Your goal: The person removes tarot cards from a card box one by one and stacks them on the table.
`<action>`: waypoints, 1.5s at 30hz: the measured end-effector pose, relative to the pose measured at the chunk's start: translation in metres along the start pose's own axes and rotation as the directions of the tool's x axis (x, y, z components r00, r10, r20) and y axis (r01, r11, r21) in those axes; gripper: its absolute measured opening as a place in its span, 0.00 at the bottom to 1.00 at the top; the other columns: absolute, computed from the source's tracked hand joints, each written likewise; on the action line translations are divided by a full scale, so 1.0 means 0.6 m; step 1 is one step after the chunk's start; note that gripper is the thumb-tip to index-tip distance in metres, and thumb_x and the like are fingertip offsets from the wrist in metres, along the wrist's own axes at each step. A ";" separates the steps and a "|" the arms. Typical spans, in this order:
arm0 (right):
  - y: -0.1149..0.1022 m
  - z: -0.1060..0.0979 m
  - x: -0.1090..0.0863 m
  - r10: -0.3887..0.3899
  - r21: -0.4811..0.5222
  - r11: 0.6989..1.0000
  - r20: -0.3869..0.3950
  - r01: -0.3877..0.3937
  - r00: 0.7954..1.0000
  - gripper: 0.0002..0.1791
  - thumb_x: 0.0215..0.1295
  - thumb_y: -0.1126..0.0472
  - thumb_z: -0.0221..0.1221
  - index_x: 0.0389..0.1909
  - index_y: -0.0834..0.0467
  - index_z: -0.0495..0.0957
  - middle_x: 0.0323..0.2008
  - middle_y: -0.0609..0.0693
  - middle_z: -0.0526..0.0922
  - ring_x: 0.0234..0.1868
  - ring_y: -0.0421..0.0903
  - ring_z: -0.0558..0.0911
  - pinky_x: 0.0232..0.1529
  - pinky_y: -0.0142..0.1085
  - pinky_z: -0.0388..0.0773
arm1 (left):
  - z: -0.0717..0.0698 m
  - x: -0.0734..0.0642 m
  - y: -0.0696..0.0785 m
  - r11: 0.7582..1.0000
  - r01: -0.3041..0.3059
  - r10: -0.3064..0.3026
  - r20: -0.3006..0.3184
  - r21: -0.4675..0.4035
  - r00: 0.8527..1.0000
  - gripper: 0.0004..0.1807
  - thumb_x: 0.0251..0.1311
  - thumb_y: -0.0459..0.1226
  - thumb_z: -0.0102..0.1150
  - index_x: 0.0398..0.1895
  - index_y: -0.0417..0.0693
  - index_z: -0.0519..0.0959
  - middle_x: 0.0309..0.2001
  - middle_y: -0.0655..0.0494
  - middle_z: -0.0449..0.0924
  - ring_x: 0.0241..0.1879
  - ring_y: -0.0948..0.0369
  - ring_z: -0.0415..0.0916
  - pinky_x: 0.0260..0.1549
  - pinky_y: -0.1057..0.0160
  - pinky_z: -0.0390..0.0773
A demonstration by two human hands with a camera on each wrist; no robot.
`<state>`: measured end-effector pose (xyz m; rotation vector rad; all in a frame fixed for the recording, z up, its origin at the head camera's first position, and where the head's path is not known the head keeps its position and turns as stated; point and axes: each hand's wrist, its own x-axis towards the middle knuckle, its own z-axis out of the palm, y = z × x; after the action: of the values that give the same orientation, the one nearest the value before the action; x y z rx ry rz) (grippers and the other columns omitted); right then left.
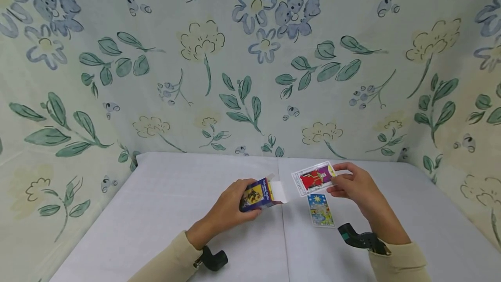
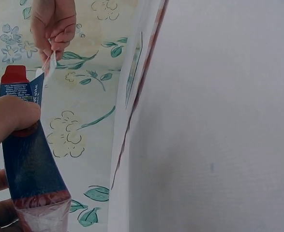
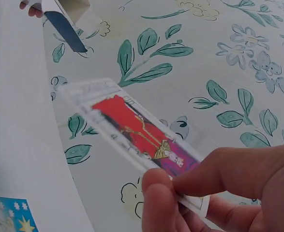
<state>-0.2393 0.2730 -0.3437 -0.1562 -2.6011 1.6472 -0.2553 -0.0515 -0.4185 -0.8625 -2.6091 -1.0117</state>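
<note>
My left hand [image 1: 228,202] grips a blue tarot card box [image 1: 254,195] above the table, its flaps open toward the right. In the left wrist view the thumb lies on the narrow side of the box [image 2: 33,154]. Between thumb and fingers, my right hand [image 1: 354,186] pinches a tarot card [image 1: 314,178] with a red-robed figure on a purple ground. The right wrist view shows this card [image 3: 142,130] tilted, held at one end. Below it on the table lies a second card [image 1: 321,210] with stars on blue.
A white cloth covers the table [image 1: 188,177], with a crease running front to back near the middle. Behind and at both sides hangs a floral curtain [image 1: 235,99]. Dark wrist cameras [image 1: 214,259] are strapped at both cuffs.
</note>
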 end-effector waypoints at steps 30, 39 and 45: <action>0.075 -0.005 0.041 0.221 0.068 0.972 0.053 -0.224 0.974 0.29 0.72 0.56 0.52 0.67 0.70 0.61 0.63 0.68 0.66 0.58 0.61 0.72 0.57 0.47 0.73 | 0.000 -0.002 0.001 1.000 0.008 -0.008 0.021 -0.020 1.000 0.40 0.52 0.49 0.69 0.67 0.52 0.64 0.55 0.58 0.73 0.50 0.65 0.70 0.50 0.61 0.76; 0.099 0.002 0.053 0.228 0.031 0.973 0.026 -0.228 0.973 0.29 0.66 0.56 0.60 0.60 0.71 0.66 0.58 0.70 0.71 0.49 0.56 0.80 0.45 0.39 0.81 | 0.001 -0.001 0.002 1.000 0.009 -0.009 0.026 -0.019 1.000 0.40 0.52 0.50 0.69 0.67 0.52 0.64 0.57 0.58 0.72 0.52 0.64 0.70 0.52 0.60 0.76; 0.114 0.009 0.060 0.253 0.012 0.967 0.027 -0.254 0.967 0.28 0.66 0.56 0.60 0.60 0.70 0.67 0.59 0.69 0.69 0.52 0.58 0.78 0.45 0.38 0.80 | 0.000 -0.002 0.001 1.000 0.013 -0.012 0.030 -0.020 0.999 0.40 0.52 0.49 0.70 0.67 0.52 0.64 0.56 0.58 0.72 0.52 0.64 0.70 0.52 0.60 0.75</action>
<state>-0.2722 0.3015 -0.4082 -0.4905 -2.6805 1.7528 -0.2539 -0.0514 -0.4188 -0.8734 -2.6365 -1.0379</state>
